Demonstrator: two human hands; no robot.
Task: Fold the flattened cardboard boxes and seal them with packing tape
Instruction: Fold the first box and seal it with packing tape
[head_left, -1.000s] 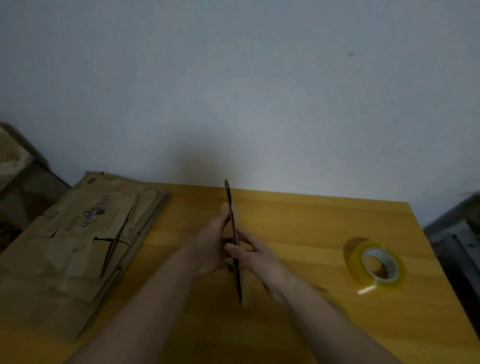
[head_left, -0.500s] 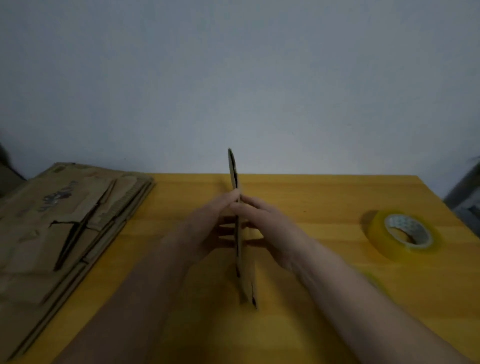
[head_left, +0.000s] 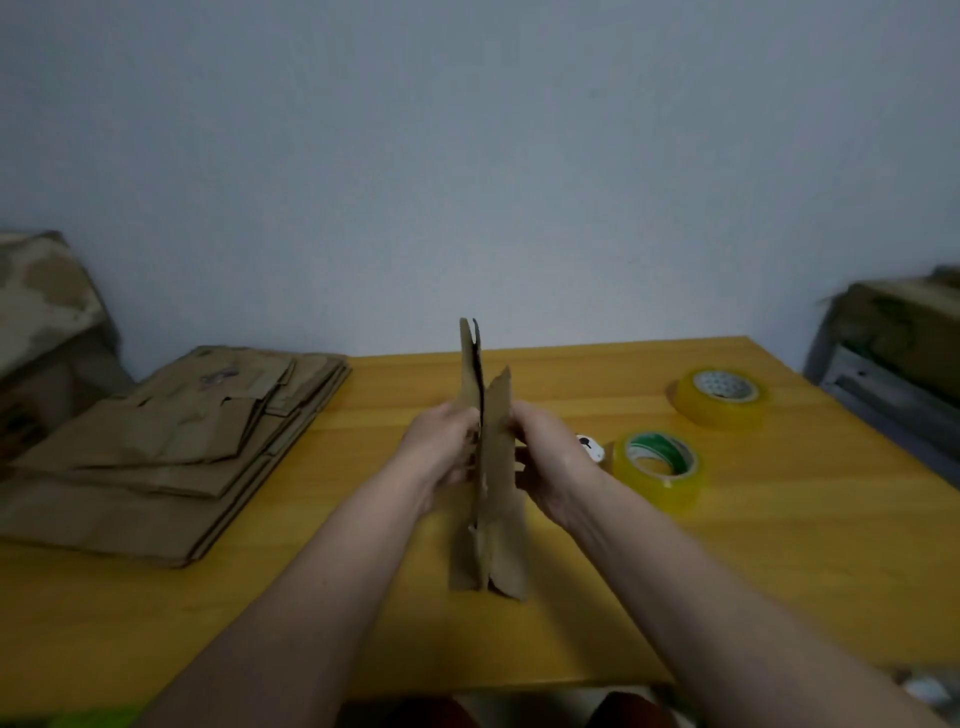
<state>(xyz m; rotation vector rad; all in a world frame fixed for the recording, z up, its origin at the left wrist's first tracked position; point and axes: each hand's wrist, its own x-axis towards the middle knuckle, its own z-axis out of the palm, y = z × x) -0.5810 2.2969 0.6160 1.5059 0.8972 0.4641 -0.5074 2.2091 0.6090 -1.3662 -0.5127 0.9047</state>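
Motion blur obscures finger detail. Flattened cardboard box (head_left: 488, 467) stands on edge at the centre of the wooden table (head_left: 779, 545), clamped between left hand (head_left: 441, 452) and right hand (head_left: 550, 467); its panels are slightly parted. Two tape rolls (head_left: 657, 470) lie to the right.

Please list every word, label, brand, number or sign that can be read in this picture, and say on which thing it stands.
No text can be read.
Top flat box of the stack: a dark printed mark, too blurred to read.
Far tape roll: a dotted pattern on its core, no letters.
Near tape roll: green print on its core, too blurred to read.
Held box: no print shows.
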